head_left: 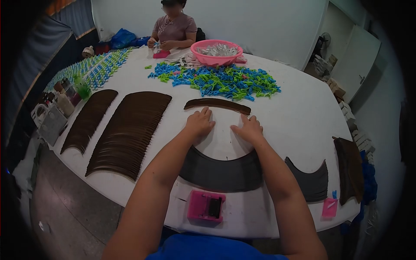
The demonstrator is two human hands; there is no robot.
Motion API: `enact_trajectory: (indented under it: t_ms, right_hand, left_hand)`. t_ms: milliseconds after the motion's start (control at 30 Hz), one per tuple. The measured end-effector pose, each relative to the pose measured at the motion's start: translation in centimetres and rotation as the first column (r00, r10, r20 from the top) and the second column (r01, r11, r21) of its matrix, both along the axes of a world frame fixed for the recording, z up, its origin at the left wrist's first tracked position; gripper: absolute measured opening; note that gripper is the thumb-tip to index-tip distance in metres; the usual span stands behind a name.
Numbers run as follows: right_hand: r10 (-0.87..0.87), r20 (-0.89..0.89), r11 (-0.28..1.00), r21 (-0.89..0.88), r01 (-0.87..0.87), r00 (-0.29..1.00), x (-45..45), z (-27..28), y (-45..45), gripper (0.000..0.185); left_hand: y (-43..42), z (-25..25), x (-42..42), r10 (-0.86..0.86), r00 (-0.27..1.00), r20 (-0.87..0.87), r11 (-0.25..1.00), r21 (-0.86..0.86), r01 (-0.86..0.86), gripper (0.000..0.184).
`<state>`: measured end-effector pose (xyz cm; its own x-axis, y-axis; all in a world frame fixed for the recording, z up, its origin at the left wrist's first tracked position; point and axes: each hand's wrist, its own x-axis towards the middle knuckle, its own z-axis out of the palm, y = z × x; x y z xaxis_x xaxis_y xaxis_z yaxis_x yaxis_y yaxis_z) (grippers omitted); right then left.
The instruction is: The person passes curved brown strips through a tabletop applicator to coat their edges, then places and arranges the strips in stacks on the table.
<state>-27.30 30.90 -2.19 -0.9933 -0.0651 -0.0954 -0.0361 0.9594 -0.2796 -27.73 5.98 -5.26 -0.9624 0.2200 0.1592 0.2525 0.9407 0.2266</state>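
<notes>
A short stack of curved dark brown strips (217, 104) lies on the white table in front of both hands. My left hand (200, 123) is at its near edge toward the left, fingers apart and nothing visibly held. At the stack's right end, my right hand (248, 128) touches or nearly touches it, with thumb and fingers spread. Below the hands and between my forearms, a curved fan of dark grey strips (221, 173) rests on the table. Nearer to me stands a pink device with a black part (206, 207).
Brown strip stacks (130, 130) (90, 119) lie left; grey strips (310, 180) and a brown bundle (348, 171) lie right. Blue and green clips (216, 81) are heaped beyond my hands, near a pink basin (216, 53). A person (174, 30) sits across the table (299, 112).
</notes>
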Motion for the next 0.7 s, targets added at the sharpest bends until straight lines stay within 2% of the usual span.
enact_trajectory:
  t_ms: [133, 200, 233, 300, 333, 367, 400, 433, 500, 533, 600, 633, 700]
  right_hand:
    - [0.061, -0.042, 0.998, -0.032, -0.062, 0.997, 0.1, -1.6, 1.8, 0.093]
    - [0.164, -0.121, 0.982, -0.07, -0.173, 0.979, 1.2, -2.0, 2.9, 0.084]
    - [0.158, -0.124, 0.983, -0.071, -0.167, 0.98, 2.2, -2.2, 3.4, 0.084]
    - [0.281, -0.28, 0.916, -0.208, -0.344, 0.918, 5.7, -1.3, 4.1, 0.058]
    - [0.279, -0.282, 0.916, -0.208, -0.343, 0.918, 7.8, -0.3, 4.4, 0.058]
    - [0.354, -0.25, 0.841, -0.337, -0.423, 0.902, 10.7, 1.9, 4.4, 0.046]
    - [0.428, -0.225, 0.743, -0.463, -0.483, 0.875, 13.1, 3.2, 4.4, 0.033]
    - [0.427, -0.226, 0.744, -0.463, -0.482, 0.876, 14.9, 3.3, 4.7, 0.033]
    - [0.561, -0.391, 0.662, -0.317, -0.679, 0.73, 18.3, 2.8, 5.4, 0.02]
    - [0.561, -0.392, 0.663, -0.315, -0.679, 0.729, 19.5, 2.1, 5.8, 0.02]
    - [0.57, -0.48, 0.67, -0.198, -0.715, 0.667, 21.3, 0.7, 6.4, 0.019]
    - [0.573, -0.479, 0.668, -0.196, -0.717, 0.665, 22.1, 0.2, 6.4, 0.019]
    - [0.486, -0.596, 0.741, -0.107, -0.663, 0.639, 23.3, -0.3, 6.4, 0.018]
  left_hand:
    - [-0.5, 1.0, 1.6, -0.032, 0.999, 0.009, 0.997, -0.068, 0.033, 0.058]
    - [-1.0, 1.6, 3.1, -0.055, 0.998, 0.01, 0.994, -0.093, 0.056, 0.057]
    - [-1.3, 1.8, 3.9, -0.072, 0.997, 0.005, 0.995, -0.072, 0.072, 0.054]
    - [-2.1, 2.1, 6.1, -0.09, 0.996, -0.001, 0.995, -0.053, 0.09, 0.05]
    - [-2.5, 2.2, 7.3, -0.118, 0.99, -0.083, 0.992, 0.025, 0.121, 0.046]
    - [-3.0, 2.5, 8.6, -0.138, 0.976, -0.167, 0.983, 0.1, 0.156, 0.041]
    - [-3.4, 2.8, 10.1, -0.139, 0.976, -0.167, 0.983, 0.099, 0.157, 0.041]
    - [-3.7, 3.2, 11.7, -0.128, 0.971, -0.201, 0.973, 0.166, 0.163, 0.036]
    - [-4.5, 3.4, 14.8, -0.117, 0.965, -0.235, 0.957, 0.232, 0.173, 0.032]
    - [-4.8, 3.5, 16.5, -0.119, 0.96, -0.252, 0.946, 0.266, 0.187, 0.03]
    - [-5.3, 3.6, 19.7, -0.114, 0.955, -0.273, 0.933, 0.301, 0.198, 0.027]
    - [-5.5, 3.6, 21.3, -0.111, 0.967, -0.23, 0.925, 0.333, 0.185, 0.025]
    - [-5.4, 4.0, 23.7, -0.104, 0.977, -0.186, 0.915, 0.367, 0.167, 0.023]
